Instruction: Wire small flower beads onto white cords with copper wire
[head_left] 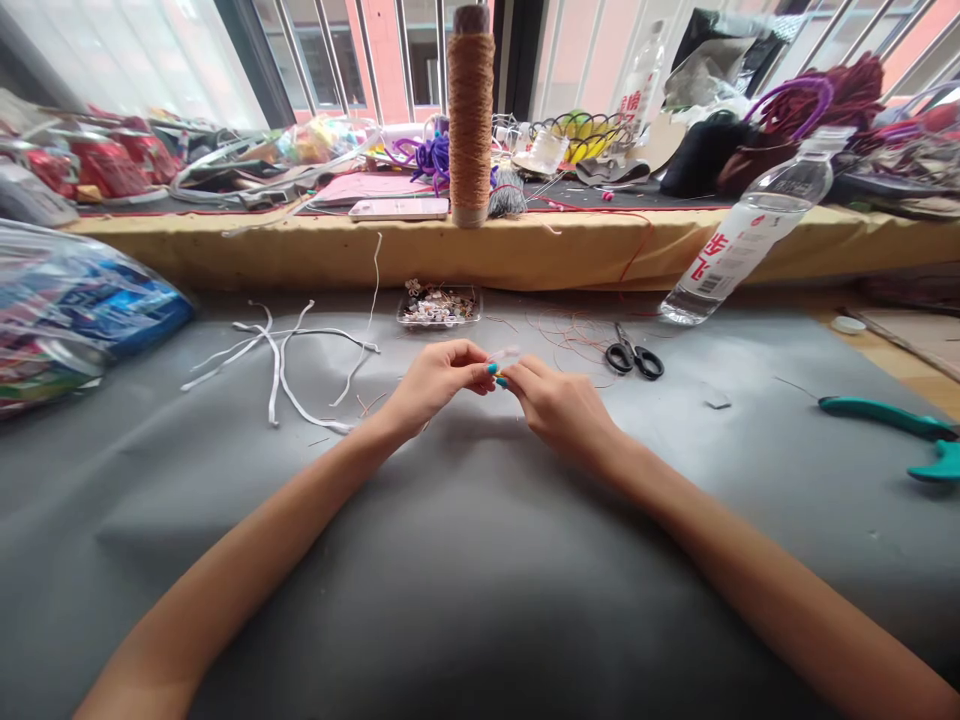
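My left hand (444, 380) and my right hand (559, 400) meet above the middle of the grey table cover (465, 560). Thumb and fingers of each are pinched together around a small pale item (504, 354), partly translucent, with a bit of yellow between the fingertips. Its exact shape is too small to tell. Just behind my hands sits a clear tray (439, 308) of small beads and charms. Thin reddish-brown cord (574, 330) lies loosely behind my right hand, beside black-handled scissors (634, 356).
White cords (276, 375) lie to the left, near a plastic-wrapped blue bag (127, 300). Teal pliers (885, 412) are at the right. A bottle (754, 235) leans against the cluttered ledge (315, 250), where a brown thread spool (470, 120) stands.
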